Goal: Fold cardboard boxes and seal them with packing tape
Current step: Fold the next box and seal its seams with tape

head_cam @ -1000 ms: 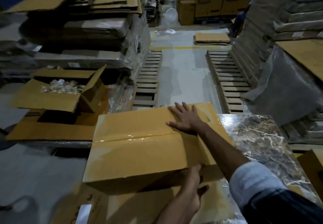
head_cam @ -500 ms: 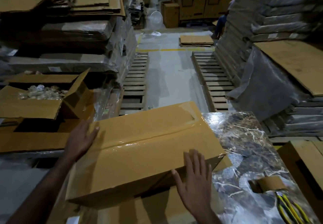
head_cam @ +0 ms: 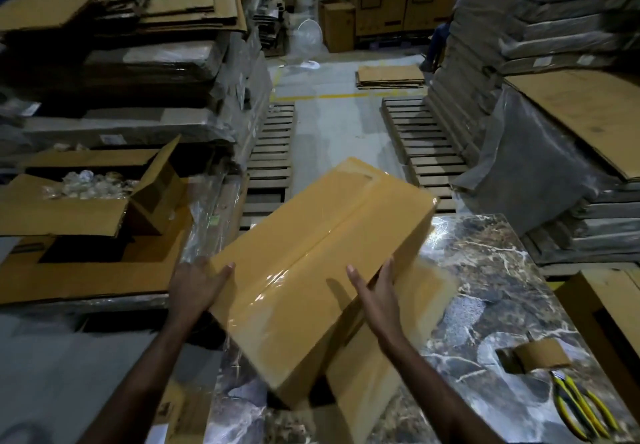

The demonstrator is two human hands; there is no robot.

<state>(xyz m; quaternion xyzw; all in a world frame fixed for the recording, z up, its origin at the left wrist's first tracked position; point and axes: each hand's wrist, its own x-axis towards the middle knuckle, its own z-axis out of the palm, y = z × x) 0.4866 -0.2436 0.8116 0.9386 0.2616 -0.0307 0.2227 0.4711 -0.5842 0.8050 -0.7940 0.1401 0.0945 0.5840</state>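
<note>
In the head view, one cardboard box [head_cam: 322, 270] sat tilted at the centre of the frame, over one flat cardboard sheet [head_cam: 381, 378] on the marble worktop [head_cam: 485, 288]. A single tape strip [head_cam: 308, 256] ran along its top seam. Two hands held it. The left hand [head_cam: 197, 288] had its grip clasped on the near left corner, thumb on top. The right hand [head_cam: 375, 296] had its grip clasped on the right edge, thumb on top, fingers down the side. At lower right lay one tape roll [head_cam: 533, 359] and one pair of yellow-handled cutters [head_cam: 581, 409]. One open box [head_cam: 86, 201] stood at left, and two pallets [head_cam: 273, 153] lay beyond.
</note>
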